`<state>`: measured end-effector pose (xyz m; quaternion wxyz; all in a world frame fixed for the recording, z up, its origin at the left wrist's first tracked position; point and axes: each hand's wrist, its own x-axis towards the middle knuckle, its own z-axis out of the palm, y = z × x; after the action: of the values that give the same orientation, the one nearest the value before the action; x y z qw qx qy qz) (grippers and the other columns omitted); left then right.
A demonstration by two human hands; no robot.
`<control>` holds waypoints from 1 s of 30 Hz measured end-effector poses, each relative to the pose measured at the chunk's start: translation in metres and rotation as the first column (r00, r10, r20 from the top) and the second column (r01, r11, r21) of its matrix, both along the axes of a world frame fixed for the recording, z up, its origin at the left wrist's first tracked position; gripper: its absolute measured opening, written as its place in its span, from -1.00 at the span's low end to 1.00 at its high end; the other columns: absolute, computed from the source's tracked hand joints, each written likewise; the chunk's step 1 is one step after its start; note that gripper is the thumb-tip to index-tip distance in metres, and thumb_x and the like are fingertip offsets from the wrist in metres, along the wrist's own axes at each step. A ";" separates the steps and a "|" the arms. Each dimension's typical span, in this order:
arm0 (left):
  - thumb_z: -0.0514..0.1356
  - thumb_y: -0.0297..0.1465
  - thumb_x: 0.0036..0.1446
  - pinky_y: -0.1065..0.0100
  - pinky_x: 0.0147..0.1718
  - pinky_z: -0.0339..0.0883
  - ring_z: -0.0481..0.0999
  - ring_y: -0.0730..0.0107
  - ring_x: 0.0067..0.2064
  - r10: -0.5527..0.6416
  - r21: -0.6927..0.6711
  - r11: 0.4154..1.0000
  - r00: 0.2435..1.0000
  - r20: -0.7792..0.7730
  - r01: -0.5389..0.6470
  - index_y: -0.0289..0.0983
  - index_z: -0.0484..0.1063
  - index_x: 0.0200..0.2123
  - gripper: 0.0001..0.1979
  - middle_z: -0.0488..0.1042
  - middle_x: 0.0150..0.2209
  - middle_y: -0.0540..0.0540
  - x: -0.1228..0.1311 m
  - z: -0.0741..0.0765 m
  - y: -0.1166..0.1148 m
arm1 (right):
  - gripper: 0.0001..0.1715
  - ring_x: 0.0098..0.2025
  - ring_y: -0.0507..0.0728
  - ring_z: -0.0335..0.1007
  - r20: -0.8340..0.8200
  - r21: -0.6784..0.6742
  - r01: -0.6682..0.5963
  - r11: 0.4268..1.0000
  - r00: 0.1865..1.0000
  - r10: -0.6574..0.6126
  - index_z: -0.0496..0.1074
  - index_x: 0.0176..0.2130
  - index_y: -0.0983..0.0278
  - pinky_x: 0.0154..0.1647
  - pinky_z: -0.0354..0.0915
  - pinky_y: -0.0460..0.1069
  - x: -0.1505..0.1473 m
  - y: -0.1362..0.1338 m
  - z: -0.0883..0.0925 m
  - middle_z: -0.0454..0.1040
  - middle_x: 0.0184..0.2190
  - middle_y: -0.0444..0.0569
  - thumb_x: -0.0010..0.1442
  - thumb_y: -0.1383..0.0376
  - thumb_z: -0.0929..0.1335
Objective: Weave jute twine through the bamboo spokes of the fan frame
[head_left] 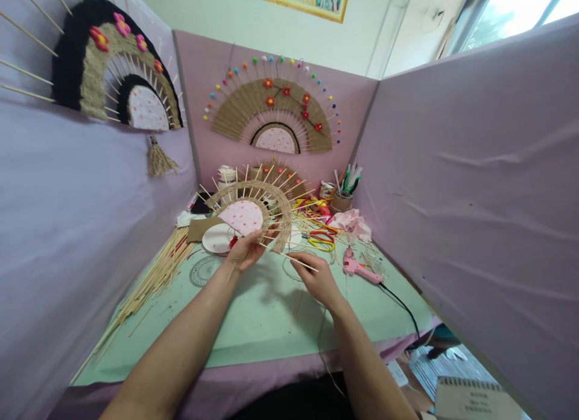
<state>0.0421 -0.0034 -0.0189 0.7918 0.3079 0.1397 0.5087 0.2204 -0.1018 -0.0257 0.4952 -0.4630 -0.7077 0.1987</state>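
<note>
A half-round fan (283,212) of thin wooden sticks is held up over the table, tilted. Brown twine is woven in a band across its sticks, and a pink spotted half-disc (244,216) forms its centre. My left hand (246,251) grips it at the lower edge of the half-disc, some fingers hidden behind. My right hand (313,278) is closed in a pinch beside the fan's lowest stick (294,260), near the end of the woven band. A strand of twine (322,347) hangs below this hand toward my lap; the fingertips are partly hidden.
Loose sticks (151,281) lie in a bundle at left. A pink glue gun (362,268) with a black cord rests at right. Behind are pipe cleaners (322,239), crumpled pink cloth (353,224) and a tool cup (342,200). Finished fans (275,115) hang on the partitions.
</note>
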 end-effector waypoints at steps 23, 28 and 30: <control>0.01 -0.60 0.02 0.19 -0.09 0.42 0.53 0.17 -0.06 -0.058 -0.086 0.994 0.991 0.122 0.069 -0.42 0.38 0.04 -0.53 0.55 -0.11 -0.24 -0.014 -0.003 0.004 | -0.70 -0.07 0.15 0.46 0.161 -0.067 -0.055 0.996 0.985 0.065 0.49 -0.06 0.20 -0.06 0.33 0.03 0.031 -0.021 0.015 0.54 -0.10 0.01 0.25 0.29 0.27; 0.02 -0.60 0.01 0.14 -0.09 0.43 0.55 0.15 -0.08 -0.024 -0.095 0.995 0.995 0.100 0.034 -0.42 0.37 0.05 -0.52 0.55 -0.09 -0.24 -0.016 0.000 0.006 | -0.71 -0.10 0.14 0.46 0.173 -0.084 -0.046 0.995 0.983 0.060 0.49 -0.08 0.20 -0.09 0.34 0.01 0.037 -0.027 0.018 0.55 -0.12 0.01 0.26 0.24 0.27; 0.02 -0.60 0.01 0.15 -0.09 0.43 0.55 0.15 -0.09 -0.019 -0.098 0.995 0.997 0.080 0.026 -0.41 0.37 0.05 -0.51 0.55 -0.11 -0.24 -0.016 0.001 0.006 | -0.72 -0.10 0.14 0.46 0.171 -0.085 -0.036 0.996 0.984 0.051 0.49 -0.09 0.20 -0.09 0.33 0.01 0.038 -0.029 0.021 0.55 -0.13 0.01 0.26 0.23 0.27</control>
<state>0.0265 0.0021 -0.0179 0.8166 0.2495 0.1300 0.5039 0.2581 -0.1311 -0.0042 0.4082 -0.4827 -0.7494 0.1970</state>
